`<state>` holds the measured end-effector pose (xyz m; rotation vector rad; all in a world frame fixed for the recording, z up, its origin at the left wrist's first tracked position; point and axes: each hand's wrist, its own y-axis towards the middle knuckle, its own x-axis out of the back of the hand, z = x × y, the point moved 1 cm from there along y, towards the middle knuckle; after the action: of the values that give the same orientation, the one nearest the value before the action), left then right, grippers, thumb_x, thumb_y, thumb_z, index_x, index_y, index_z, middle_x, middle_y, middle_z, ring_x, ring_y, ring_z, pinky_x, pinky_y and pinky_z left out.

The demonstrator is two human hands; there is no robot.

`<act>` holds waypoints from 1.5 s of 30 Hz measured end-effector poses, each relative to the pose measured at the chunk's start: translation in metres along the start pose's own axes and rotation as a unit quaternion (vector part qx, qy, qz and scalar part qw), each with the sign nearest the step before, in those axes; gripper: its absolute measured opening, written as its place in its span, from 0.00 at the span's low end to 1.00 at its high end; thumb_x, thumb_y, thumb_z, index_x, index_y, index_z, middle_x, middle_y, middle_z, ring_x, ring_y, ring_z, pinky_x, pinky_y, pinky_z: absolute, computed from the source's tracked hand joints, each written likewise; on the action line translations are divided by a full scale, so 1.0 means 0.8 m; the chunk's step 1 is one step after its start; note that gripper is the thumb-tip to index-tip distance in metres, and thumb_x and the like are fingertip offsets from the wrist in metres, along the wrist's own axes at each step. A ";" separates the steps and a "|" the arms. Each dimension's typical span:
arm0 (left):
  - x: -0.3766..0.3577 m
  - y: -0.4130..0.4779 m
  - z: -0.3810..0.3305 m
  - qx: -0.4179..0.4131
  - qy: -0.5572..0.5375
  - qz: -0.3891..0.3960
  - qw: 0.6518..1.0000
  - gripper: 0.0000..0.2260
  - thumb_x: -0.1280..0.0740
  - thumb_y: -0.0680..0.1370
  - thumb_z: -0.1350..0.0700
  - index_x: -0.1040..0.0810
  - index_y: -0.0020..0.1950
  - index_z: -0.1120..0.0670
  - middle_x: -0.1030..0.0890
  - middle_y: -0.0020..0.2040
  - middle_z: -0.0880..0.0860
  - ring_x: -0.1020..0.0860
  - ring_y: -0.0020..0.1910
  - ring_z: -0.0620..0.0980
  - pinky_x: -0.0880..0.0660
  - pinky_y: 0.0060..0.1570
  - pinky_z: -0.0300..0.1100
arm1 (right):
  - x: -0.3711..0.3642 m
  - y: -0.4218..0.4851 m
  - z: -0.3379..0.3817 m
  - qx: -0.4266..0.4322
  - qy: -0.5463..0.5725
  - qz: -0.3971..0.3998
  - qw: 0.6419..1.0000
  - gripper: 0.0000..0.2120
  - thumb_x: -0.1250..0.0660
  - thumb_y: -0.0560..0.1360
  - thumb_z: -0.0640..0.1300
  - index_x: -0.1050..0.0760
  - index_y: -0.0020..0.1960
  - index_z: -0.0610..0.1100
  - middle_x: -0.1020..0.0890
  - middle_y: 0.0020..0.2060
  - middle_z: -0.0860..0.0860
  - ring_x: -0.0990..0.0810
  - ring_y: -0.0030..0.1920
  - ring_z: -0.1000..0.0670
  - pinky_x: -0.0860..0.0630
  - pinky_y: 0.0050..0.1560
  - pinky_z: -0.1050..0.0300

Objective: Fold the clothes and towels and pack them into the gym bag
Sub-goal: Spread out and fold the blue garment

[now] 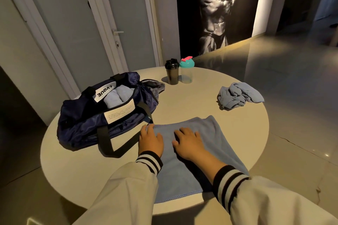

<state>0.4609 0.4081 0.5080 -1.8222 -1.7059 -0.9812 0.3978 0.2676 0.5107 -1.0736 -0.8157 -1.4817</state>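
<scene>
Towel overhangs the bench edge near me; left grip and right grip just press flat, wide, holding nothing, so it could slide off mid-fold.

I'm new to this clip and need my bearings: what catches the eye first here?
The left hand and right hand rest on a light blue towel spread at the near edge of the round white table. Left of it sits an open navy gym bag with rolled blue towels inside; a crumpled blue cloth lies far right.
</scene>
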 end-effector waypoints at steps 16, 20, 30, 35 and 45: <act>0.021 0.004 0.058 -0.025 0.102 0.066 0.992 0.25 0.44 0.83 0.45 0.45 0.80 0.45 0.40 0.79 0.51 0.43 0.76 0.54 0.43 0.76 0.53 | -0.029 0.007 0.056 -0.020 0.001 -0.010 1.000 0.26 0.51 0.82 0.56 0.44 0.78 0.51 0.47 0.80 0.47 0.55 0.80 0.41 0.58 0.78 0.38; 0.025 0.001 0.051 -0.032 0.091 0.062 0.993 0.23 0.45 0.84 0.48 0.38 0.79 0.51 0.36 0.77 0.52 0.42 0.76 0.52 0.45 0.75 0.47 | -0.038 0.004 0.079 0.023 0.003 -0.036 0.999 0.22 0.52 0.84 0.54 0.39 0.76 0.52 0.41 0.79 0.48 0.51 0.80 0.45 0.56 0.77 0.37; 0.033 0.004 0.055 0.022 0.100 0.068 0.992 0.26 0.45 0.85 0.49 0.44 0.80 0.56 0.47 0.81 0.53 0.49 0.79 0.54 0.45 0.78 0.51 | -0.036 0.003 0.065 -0.035 -0.029 0.008 0.999 0.31 0.57 0.81 0.65 0.50 0.81 0.56 0.52 0.81 0.49 0.58 0.80 0.44 0.62 0.77 0.37; 0.031 -0.013 0.030 -0.120 0.205 0.036 0.971 0.23 0.47 0.85 0.47 0.41 0.80 0.49 0.45 0.81 0.51 0.47 0.79 0.53 0.52 0.78 0.48 | -0.030 -0.007 0.032 0.013 -0.021 -0.097 0.995 0.20 0.48 0.83 0.54 0.29 0.68 0.46 0.28 0.68 0.45 0.35 0.71 0.42 0.39 0.71 0.43; -0.012 -0.036 -0.042 -0.131 0.302 0.181 0.927 0.24 0.47 0.83 0.51 0.44 0.80 0.47 0.43 0.81 0.51 0.44 0.79 0.55 0.60 0.76 0.59 | 0.026 -0.032 -0.066 -0.023 0.050 -0.173 0.983 0.11 0.45 0.82 0.39 0.25 0.52 0.35 0.22 0.51 0.38 0.27 0.52 0.39 0.39 0.44 0.54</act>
<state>0.4267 0.3804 0.5182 -1.6551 -0.8671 -1.4576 0.3622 0.2165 0.5128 -0.9128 -0.9338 -1.8373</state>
